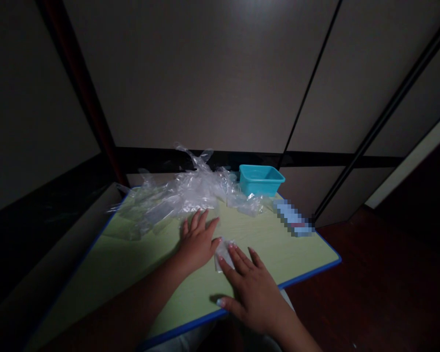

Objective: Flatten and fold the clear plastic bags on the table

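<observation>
A small folded piece of clear plastic (223, 256) lies on the light green table top (256, 233), between my two hands. My left hand (199, 243) is spread on the left of it, with the thumb touching its upper left edge. My right hand (250, 283) has its fingers spread, and its fingertips rest on the right side of the plastic. The right thumb points left, near the table's front edge. Beyond my left hand lies a loose heap of crumpled clear plastic (198, 190).
A turquoise plastic tub (261, 183) stands at the back of the table. Right of it lies a pixelated pale blue item (293, 218). The table has a blue edge (311, 272). Large panelled doors (212, 78) rise behind it.
</observation>
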The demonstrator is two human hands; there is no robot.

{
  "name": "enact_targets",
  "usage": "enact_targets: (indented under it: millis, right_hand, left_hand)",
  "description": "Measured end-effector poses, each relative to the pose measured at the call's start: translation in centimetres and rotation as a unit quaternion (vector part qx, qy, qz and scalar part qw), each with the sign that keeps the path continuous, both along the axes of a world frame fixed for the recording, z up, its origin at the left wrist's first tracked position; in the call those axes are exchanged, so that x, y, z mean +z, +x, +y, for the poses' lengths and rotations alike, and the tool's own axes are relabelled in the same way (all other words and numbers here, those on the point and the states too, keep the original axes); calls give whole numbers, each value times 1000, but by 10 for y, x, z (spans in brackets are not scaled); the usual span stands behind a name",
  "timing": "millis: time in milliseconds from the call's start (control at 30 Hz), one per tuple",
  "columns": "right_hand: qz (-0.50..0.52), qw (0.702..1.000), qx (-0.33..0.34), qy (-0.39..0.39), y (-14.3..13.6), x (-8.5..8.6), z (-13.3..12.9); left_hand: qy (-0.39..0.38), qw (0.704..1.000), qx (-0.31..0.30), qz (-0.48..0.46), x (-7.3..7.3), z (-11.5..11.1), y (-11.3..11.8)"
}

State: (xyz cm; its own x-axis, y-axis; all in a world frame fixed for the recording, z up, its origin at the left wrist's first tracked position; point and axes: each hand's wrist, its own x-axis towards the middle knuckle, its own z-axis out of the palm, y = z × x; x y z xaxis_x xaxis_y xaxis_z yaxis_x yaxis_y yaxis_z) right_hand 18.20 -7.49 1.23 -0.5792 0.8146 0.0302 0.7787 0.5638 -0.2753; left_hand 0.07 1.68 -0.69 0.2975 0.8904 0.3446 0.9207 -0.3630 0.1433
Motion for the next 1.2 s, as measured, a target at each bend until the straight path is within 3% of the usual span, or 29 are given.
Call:
enact_targets:
  millis: [267, 333, 467, 567, 833, 1200]
  right_hand:
    - [16, 997, -34, 63, 1, -20, -16]
    - [17, 996, -39, 80, 1, -22, -17]
    - [16, 995, -41, 91, 1, -19, -18]
    - [19, 995, -44, 82, 1, -15, -17]
    - [34, 996, -53, 57, 0, -8, -18]
    - [39, 997, -55, 47, 1, -6, -17]
  left_hand:
    - [24, 999, -12, -27, 5, 1, 1]
    - [36, 996, -67, -47, 9, 0, 0]
    - [2, 968, -246, -55, 16, 1, -5]
    - [-51, 956, -287, -25, 17, 6, -13]
    - [-163, 947, -271, 58, 18, 25, -32]
    - [-155, 957, -236, 66, 18, 19, -28]
